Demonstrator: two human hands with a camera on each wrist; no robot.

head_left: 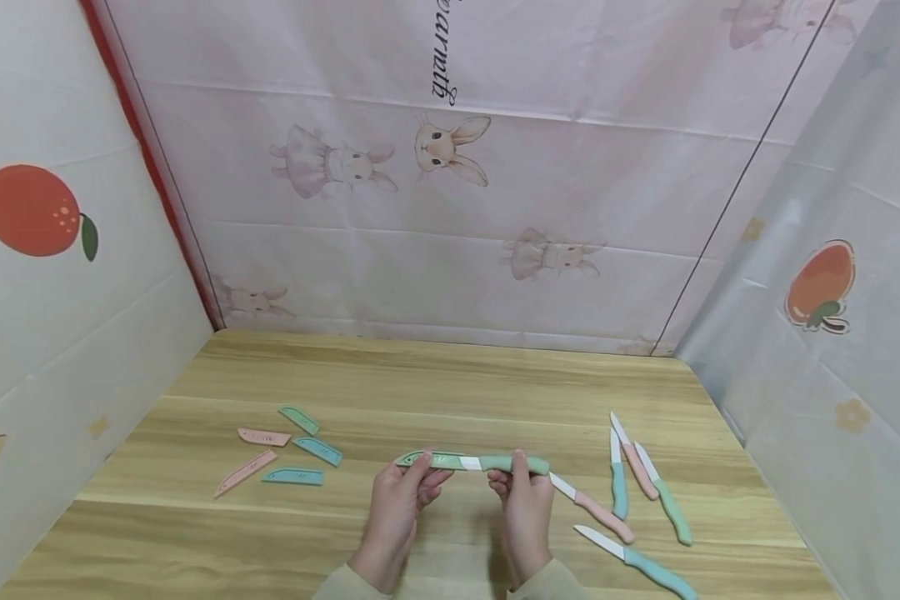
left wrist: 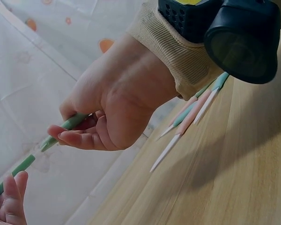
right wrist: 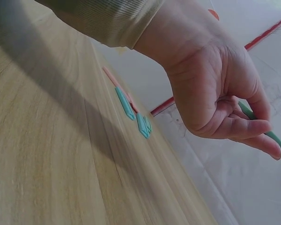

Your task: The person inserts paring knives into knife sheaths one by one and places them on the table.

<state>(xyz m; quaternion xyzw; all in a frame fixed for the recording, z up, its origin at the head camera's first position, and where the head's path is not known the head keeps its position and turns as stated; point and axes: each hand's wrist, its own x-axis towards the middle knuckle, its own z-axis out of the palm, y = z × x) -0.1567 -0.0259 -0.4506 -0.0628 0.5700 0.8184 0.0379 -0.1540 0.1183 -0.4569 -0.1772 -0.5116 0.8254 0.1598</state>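
In the head view my left hand (head_left: pixel 396 507) pinches a green knife sheath (head_left: pixel 444 460) between thumb and fingers. My right hand (head_left: pixel 528 512) grips the green handle of a paring knife (head_left: pixel 497 463), thumb on top. The knife's white blade lies partly inside the sheath, with a short stretch bare between the two green parts. Both are held level above the table. The left wrist view shows the left hand's fingers curled round the sheath (left wrist: pixel 71 122); in the right wrist view the right hand's fingers close on the knife handle (right wrist: pixel 273 137).
On the wooden table (head_left: pixel 435 383), several loose sheaths lie at left, among them a pink sheath (head_left: pixel 264 437) and a blue sheath (head_left: pixel 294 476). Several bare knives lie at right, including a pink knife (head_left: pixel 603 517) near the right hand and a blue knife (head_left: pixel 648 567). Printed cloth walls enclose the table.
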